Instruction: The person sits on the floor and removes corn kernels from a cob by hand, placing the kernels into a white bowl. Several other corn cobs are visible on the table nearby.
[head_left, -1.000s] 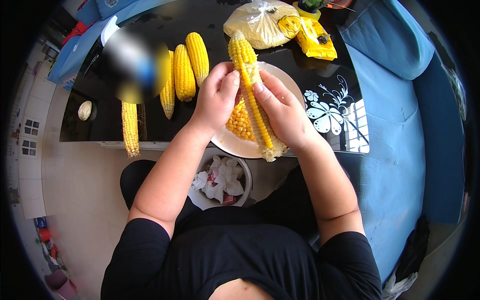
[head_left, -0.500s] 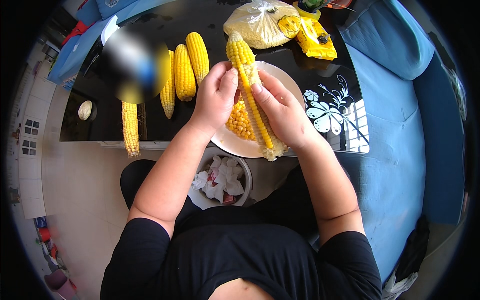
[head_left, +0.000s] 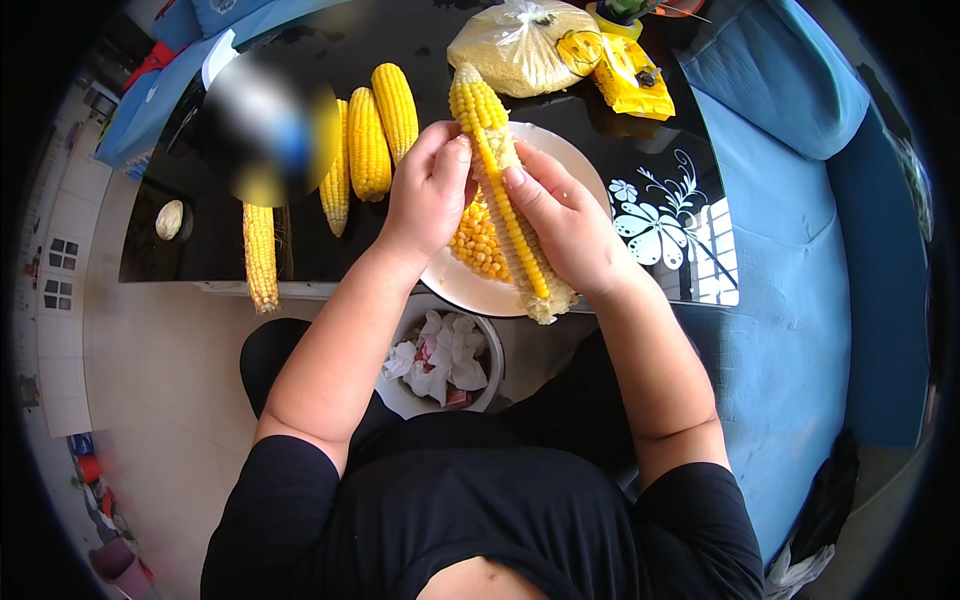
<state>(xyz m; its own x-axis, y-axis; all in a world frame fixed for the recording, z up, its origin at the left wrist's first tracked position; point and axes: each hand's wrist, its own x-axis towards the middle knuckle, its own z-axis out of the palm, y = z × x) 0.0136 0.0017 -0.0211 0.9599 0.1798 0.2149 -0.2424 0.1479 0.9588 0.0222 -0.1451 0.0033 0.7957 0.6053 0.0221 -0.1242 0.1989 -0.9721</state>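
Between my two hands is a partly stripped corn cob [head_left: 512,225], tilted with its pointed tip away from me. One long row of yellow kernels runs down its bare side, and kernels still cover the tip. My left hand [head_left: 432,185] is closed on its left side, the thumb pressed against the kernels near the upper part. Around its right side wraps my right hand [head_left: 570,215], thumb lying on the cob. Below sits a white plate [head_left: 455,290] holding loose corn kernels [head_left: 478,245], partly hidden by the cob and hands.
Several whole corn cobs [head_left: 370,145] lie left on the black table [head_left: 420,40]; another cob [head_left: 260,260] overhangs its front edge. Behind the plate are a knotted plastic bag [head_left: 520,50] and a yellow packet [head_left: 632,80]. A waste bin [head_left: 490,350] stands below; a blue sofa [head_left: 770,250] is right.
The cob and my hands have shifted very slightly, the cob's tip a touch to the left. My grip looks the same, and everything else is unmoved.
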